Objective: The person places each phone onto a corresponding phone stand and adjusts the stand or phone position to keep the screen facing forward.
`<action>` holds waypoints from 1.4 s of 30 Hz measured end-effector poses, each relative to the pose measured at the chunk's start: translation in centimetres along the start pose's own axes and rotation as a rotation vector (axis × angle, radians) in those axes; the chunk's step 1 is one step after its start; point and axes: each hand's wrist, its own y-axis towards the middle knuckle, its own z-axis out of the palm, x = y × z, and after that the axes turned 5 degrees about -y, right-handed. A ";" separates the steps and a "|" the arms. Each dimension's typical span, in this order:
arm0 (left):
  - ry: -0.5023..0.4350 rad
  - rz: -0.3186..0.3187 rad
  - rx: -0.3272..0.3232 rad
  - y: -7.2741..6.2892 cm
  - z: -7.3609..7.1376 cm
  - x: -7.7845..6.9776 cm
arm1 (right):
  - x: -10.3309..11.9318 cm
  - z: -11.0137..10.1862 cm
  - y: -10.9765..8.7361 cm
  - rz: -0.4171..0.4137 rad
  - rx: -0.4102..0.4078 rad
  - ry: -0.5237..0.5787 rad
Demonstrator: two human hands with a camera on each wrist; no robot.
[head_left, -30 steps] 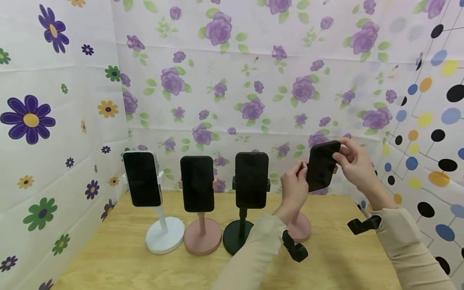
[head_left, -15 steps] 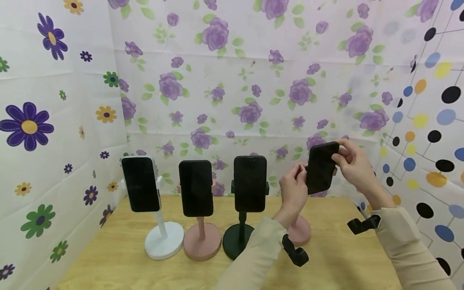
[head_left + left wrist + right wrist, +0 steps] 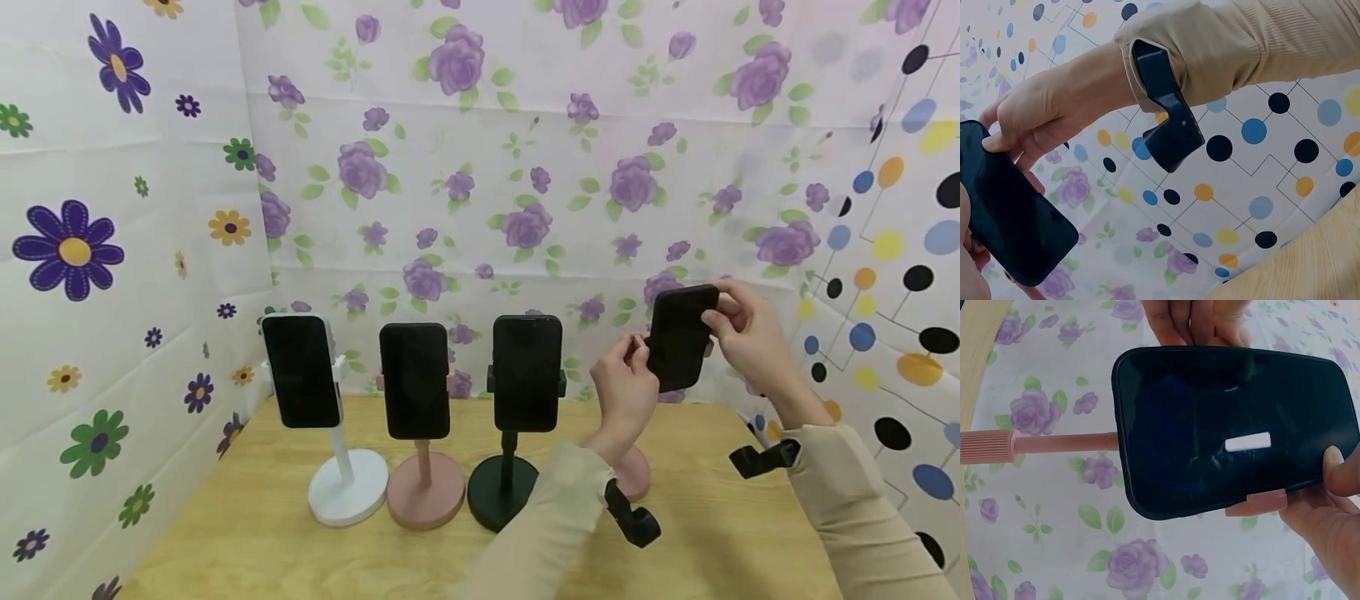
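Observation:
A black smartphone (image 3: 681,337) stands tilted in the raised holder of a pink phone stand (image 3: 634,475) at the right. My right hand (image 3: 750,337) pinches the phone's upper right edge, thumb on the screen and fingers behind. At the phone's left edge, my left hand (image 3: 624,385) pinches a pink clamp piece of the holder, which shows between its fingertips. In the right wrist view, the other pink clamp jaw lies along the phone's lower long edge, and the stand's thin stem (image 3: 1066,443) runs out left. The phone hides most of the holder.
To the left stand a white phone stand (image 3: 348,488), another pink phone stand (image 3: 425,492) and a dark green phone stand (image 3: 501,492), each holding a phone with a dark screen. They share a wooden table (image 3: 247,533). Patterned cloth (image 3: 480,208) surrounds its back and sides.
Both hands keep their grip at the phone and holder. The phone now stands slightly more upright and faces forward a little more. The head view has shifted slightly.

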 end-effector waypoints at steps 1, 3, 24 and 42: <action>-0.001 0.004 -0.001 -0.1 0.1 0.0 | -0.1 0.0 -0.1 0.003 -0.009 0.000; -0.005 0.005 -0.005 -0.2 0.2 0.1 | -0.2 0.1 -0.3 0.005 -0.025 -0.008; -0.025 -0.015 -0.016 0.1 0.3 0.0 | -0.5 0.4 -0.3 -0.024 -0.108 0.055; -0.054 -0.085 -0.032 0.8 0.0 0.1 | -0.1 0.4 0.2 0.056 -0.091 0.019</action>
